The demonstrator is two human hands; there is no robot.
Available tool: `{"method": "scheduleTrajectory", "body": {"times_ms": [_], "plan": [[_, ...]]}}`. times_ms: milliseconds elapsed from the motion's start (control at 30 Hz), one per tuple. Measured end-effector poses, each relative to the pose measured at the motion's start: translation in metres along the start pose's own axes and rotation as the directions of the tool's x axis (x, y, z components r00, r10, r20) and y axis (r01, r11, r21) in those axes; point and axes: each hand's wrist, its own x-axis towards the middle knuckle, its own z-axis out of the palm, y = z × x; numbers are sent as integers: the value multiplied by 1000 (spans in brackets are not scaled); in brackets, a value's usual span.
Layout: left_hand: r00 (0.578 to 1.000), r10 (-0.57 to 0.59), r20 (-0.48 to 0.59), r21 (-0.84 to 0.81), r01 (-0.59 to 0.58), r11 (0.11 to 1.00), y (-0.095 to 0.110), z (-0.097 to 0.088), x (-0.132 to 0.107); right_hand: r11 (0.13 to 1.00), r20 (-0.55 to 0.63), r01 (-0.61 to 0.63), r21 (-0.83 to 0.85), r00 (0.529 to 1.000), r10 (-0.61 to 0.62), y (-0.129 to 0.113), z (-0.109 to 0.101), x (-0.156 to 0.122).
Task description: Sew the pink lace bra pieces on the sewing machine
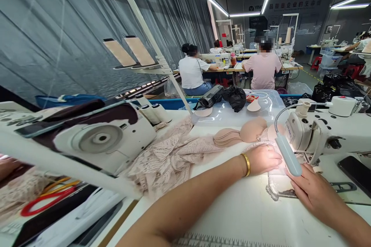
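My left hand (263, 159), with a gold bangle (246, 164) at the wrist, is closed on pale pink lace fabric (257, 144) just left of the sewing machine's needle area. My right hand (314, 188) comes from the lower right and is closed at the same work, its fingertips partly behind the grey lamp (288, 154). The lamp shines on the fabric beside the white sewing machine (307, 123). Beige bra cups (253, 129) lie just beyond my left hand. Fingertips and needle are partly hidden by lamp and glare.
A heap of lace (174, 154) spreads left on the white table. A thread stand (150, 70) and another machine (101, 139) stand at the left. A clear plastic lid (272, 104) holds a black bag (234, 98). A phone (356, 171) lies right. Co-workers sit ahead.
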Motion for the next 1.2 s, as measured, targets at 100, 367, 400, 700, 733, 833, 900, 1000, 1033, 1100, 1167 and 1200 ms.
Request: {"method": "scheduleTrajectory", "body": {"times_ms": [100,367,400,700,733,833,900,1000,1033,1100,1167,1200], "plan": [[1000,-9,7,4,9,1000,3,-6,-1,1000,0,-7,-13,1000,7,1,2,-1],[978,-209,-2,-71,208,976,20,-6,-11,943,54,-205,261,979,197,6,0,-6],[978,-210,-12,-81,209,975,25,-8,-15,892,91,-288,348,958,273,2,-2,-4],[900,-432,-55,-434,368,823,64,-50,-88,124,286,-450,884,732,618,-79,1,17],[847,-530,-34,-416,470,778,64,-56,-100,83,268,-419,904,707,655,-84,2,16],[610,-780,-141,-412,680,606,74,-74,-124,-18,249,-330,944,674,696,-90,5,13],[435,-886,-158,-598,672,437,99,-81,-125,-51,247,-296,954,674,696,-91,6,11],[498,-766,406,-896,380,-228,149,-81,-106,-65,239,-273,960,669,704,-98,11,4],[556,-616,558,-823,278,-495,163,-78,-96,-67,237,-270,961,668,706,-102,14,-1],[547,-569,614,-685,12,-728,179,-71,-78,-52,228,-273,961,669,707,-113,21,-16],[434,-710,555,-678,-258,-688,180,-64,-63,-8,221,-304,953,676,703,-126,28,-33],[367,-777,513,-697,-351,-626,177,-62,-58,22,222,-330,944,682,697,-131,31,-41]]}}
